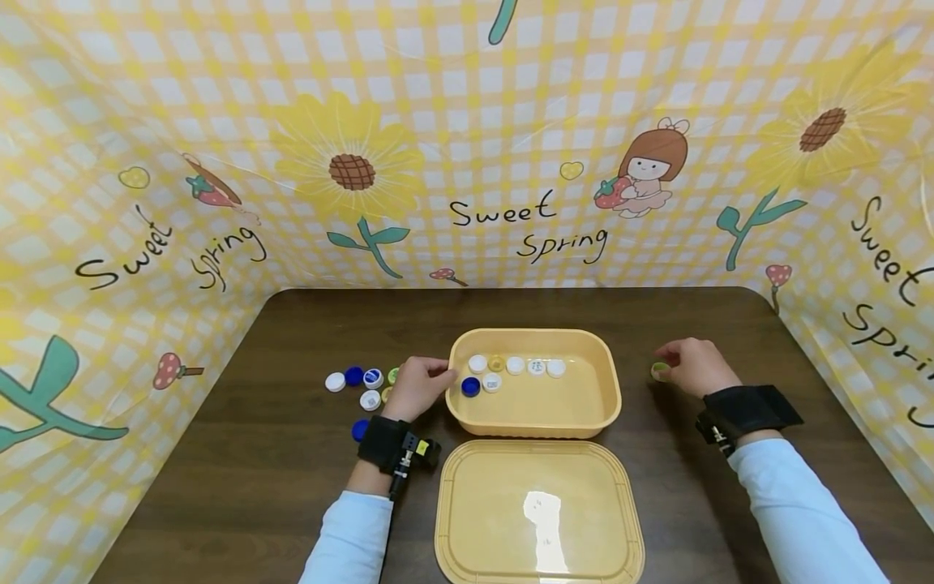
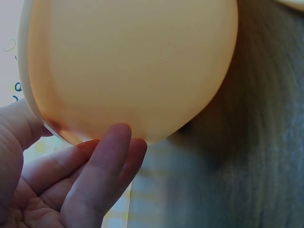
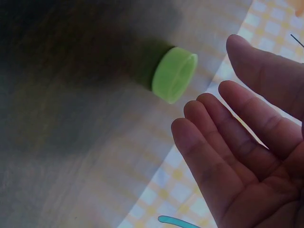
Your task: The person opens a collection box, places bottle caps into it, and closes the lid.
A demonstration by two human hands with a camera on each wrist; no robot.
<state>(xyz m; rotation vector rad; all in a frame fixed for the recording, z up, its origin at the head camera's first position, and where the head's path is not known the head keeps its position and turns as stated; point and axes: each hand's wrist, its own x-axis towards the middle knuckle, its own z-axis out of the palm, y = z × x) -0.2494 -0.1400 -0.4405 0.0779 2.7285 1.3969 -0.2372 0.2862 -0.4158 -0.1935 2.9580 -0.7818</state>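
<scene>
A yellow plastic box point(image 1: 569, 405) stands mid-table, with several white caps point(image 1: 515, 366), a yellow cap point(image 1: 496, 363) and a blue cap point(image 1: 470, 387) inside. My left hand point(image 1: 416, 388) grips the box at its left end; in the left wrist view the thumb is at the rim and the fingers lie against the outer wall point(image 2: 142, 71). To the right of the box, a green bottle cap point(image 3: 175, 75) sits on the table, its hollow side showing. My right hand point(image 1: 696, 369) is beside that cap, its fingers loosely extended and apart from it in the right wrist view.
Several loose caps, among them a white one point(image 1: 335, 382) and a blue one point(image 1: 353, 375), lie left of the box, partly hidden by my left hand. A yellow lid point(image 1: 496, 503) lies flat in front of the box. Checked cloth point(image 1: 467, 146) hangs behind and beside the table.
</scene>
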